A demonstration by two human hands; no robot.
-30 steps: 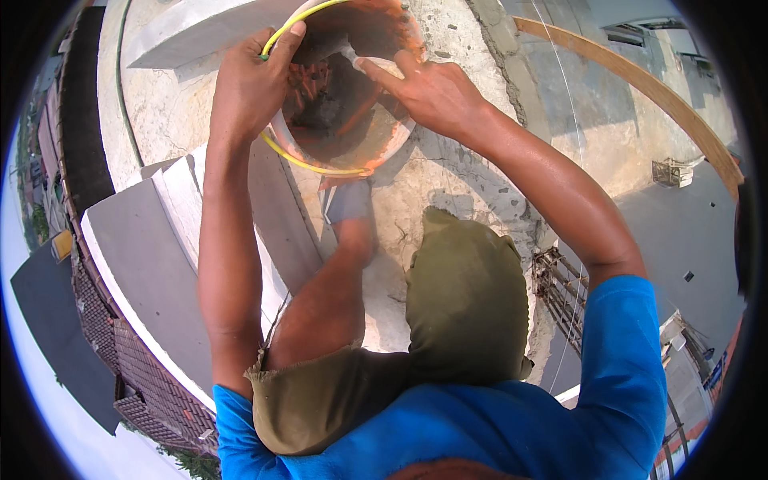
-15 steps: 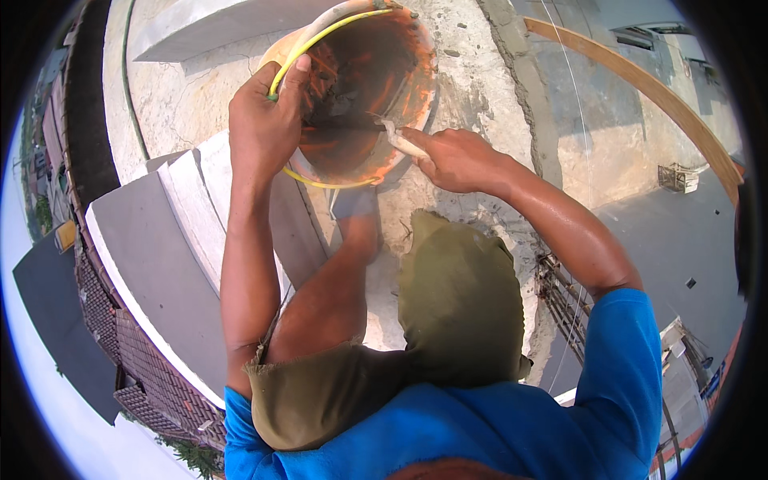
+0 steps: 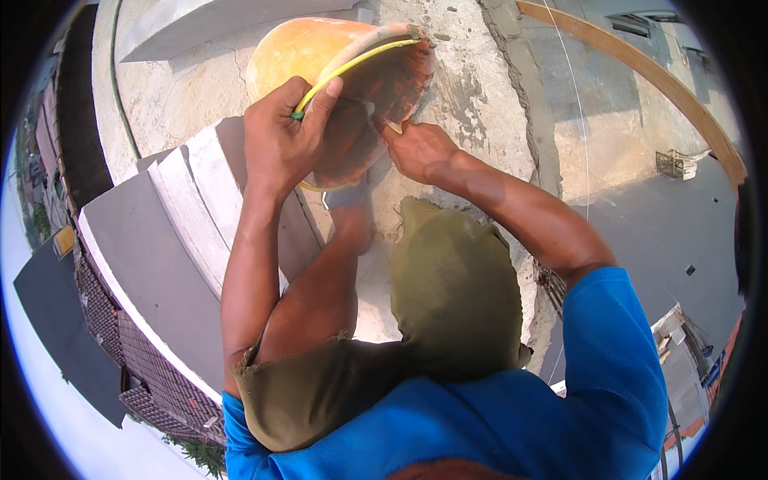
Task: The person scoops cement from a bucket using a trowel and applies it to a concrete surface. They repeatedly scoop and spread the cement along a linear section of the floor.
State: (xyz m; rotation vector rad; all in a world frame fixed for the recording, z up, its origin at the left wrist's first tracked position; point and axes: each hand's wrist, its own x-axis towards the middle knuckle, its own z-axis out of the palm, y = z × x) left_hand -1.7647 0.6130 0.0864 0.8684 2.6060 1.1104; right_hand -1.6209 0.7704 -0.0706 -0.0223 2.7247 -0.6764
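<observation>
An orange bucket [image 3: 292, 56] is tipped over, its mouth turned toward me and to the right; dried grey mortar coats the rim and the inside. My left hand [image 3: 286, 132] is closed on its rim at the left, together with the yellow-green bail handle [image 3: 360, 58]. At the lower right of the mouth, my right hand [image 3: 420, 152] is closed round the handle of what looks like a trowel. Its neck [image 3: 371, 110] reaches into the bucket. The blade cannot be made out in the dark, hazy inside, and the fingers cover most of the handle.
I crouch on a rough concrete ledge [image 3: 472, 96] with a crumbling right edge. Beyond that edge lies a lower grey surface [image 3: 648, 240]. White stepped moulding [image 3: 188, 208] borders the left, with tiled roofs [image 3: 164, 368] below. A thin line [image 3: 578, 104] and a wooden strip [image 3: 640, 68] run at right.
The bucket has tipped further to the right, so more of its orange outside shows. My left hand has shifted right with it; my right hand has moved slightly left, toward the mouth.
</observation>
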